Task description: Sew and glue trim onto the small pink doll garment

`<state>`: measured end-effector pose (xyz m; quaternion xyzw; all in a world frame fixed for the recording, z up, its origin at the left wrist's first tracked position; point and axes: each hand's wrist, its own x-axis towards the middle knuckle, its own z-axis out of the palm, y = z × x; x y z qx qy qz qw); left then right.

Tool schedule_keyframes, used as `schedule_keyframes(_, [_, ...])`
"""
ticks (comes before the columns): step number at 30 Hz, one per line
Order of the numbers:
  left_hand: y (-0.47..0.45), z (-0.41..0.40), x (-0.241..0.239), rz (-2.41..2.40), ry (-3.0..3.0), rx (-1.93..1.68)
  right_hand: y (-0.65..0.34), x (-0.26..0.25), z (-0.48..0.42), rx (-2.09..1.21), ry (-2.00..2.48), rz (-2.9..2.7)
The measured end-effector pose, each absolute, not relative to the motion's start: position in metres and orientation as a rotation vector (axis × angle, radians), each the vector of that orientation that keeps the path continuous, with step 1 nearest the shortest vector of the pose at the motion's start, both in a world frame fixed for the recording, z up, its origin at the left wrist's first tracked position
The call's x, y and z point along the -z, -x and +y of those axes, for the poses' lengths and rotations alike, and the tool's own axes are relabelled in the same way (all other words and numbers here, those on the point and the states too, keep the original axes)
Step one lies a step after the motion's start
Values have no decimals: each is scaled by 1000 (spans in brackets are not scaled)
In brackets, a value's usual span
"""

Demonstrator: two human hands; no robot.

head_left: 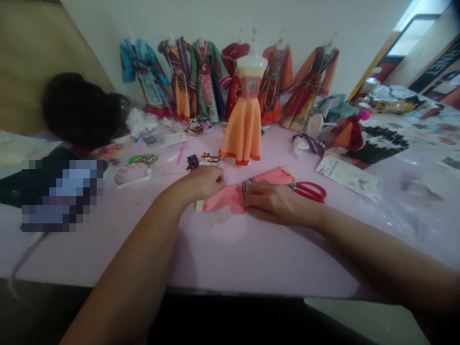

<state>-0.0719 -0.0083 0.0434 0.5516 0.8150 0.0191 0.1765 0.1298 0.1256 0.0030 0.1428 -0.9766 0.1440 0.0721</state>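
Note:
A pink piece of fabric [230,195] with a cream edge lies flat on the pale pink table [230,254]. My left hand [205,182] is curled at the fabric's left end, fingers pinched together near its edge. My right hand [273,203] presses on the fabric's right half, fingers closed around a thin dark beaded trim [245,186] that crosses the cloth. Red-handled scissors [309,190] lie just right of my right hand. A small white mannequin in an orange dress [245,120] stands just behind the fabric.
Several doll-sized robes [201,81] hang in a row against the back wall. Trims and small scraps [196,160] lie at mid-left, a dark bundle [81,108] at far left, a printed card [347,173] and cluttered plastic sheets at right.

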Motion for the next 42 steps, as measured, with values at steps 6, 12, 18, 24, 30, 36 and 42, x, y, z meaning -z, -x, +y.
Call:
schedule_keyframes(6, [69, -8, -48, 2304, -1526, -27, -128, 4, 127, -582, -377, -2777])
schedule_keyframes(12, [70, -8, -47, 2320, -1515, -19, -125, 9, 124, -1003, -51, -2581])
schedule_keyframes(18, [71, -8, -45, 2313, -1531, -12, -126, 10, 127, -1228, 71, -2515])
schedule_keyframes(24, [70, -8, -47, 2325, -1497, -18, -125, 6, 131, -794, -127, -2595])
schedule_keyframes(30, [69, -9, -47, 2322, -1502, -5, -128, 5, 131, -791, -129, -2618])
schedule_keyframes(36, [71, -10, -45, 2301, -1529, -3, -127, 6, 132, -806, -77, -2647])
schedule_keyframes(42, [70, -10, -47, 2276, -1508, 21, -128, 8, 135, -747, -138, -2672])
